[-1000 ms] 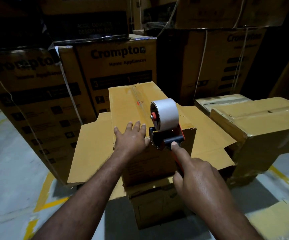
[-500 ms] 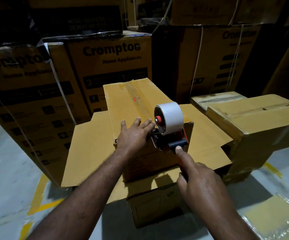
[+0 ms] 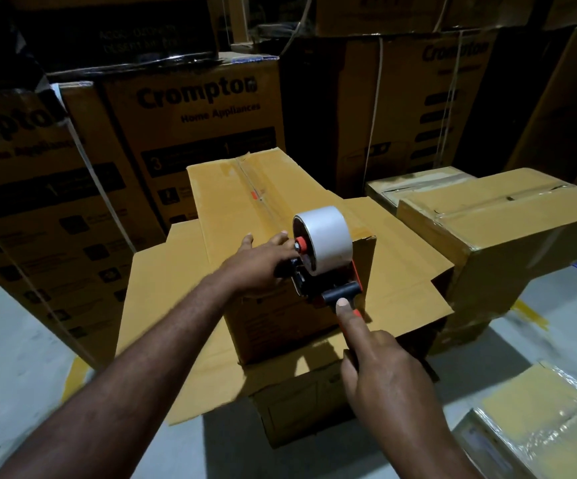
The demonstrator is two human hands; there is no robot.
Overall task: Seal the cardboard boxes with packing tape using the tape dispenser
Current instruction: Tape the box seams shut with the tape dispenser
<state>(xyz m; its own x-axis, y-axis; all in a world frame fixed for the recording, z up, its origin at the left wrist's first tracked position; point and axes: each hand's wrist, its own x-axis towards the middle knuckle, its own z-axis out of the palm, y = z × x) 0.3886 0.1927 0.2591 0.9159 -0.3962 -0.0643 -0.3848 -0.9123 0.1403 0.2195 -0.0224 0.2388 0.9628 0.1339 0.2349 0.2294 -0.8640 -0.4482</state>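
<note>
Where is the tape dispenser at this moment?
In the head view, the tape dispenser sits at centre, on the near edge of the top cardboard box, held by the right hand, with the left hand just beside it.

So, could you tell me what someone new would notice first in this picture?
The white tape roll on the dispenser stands out, at the near end of the box in the middle. The right hand grips its handle, and the left hand rests on the box beside it. Printed cartons are stacked behind.
</note>
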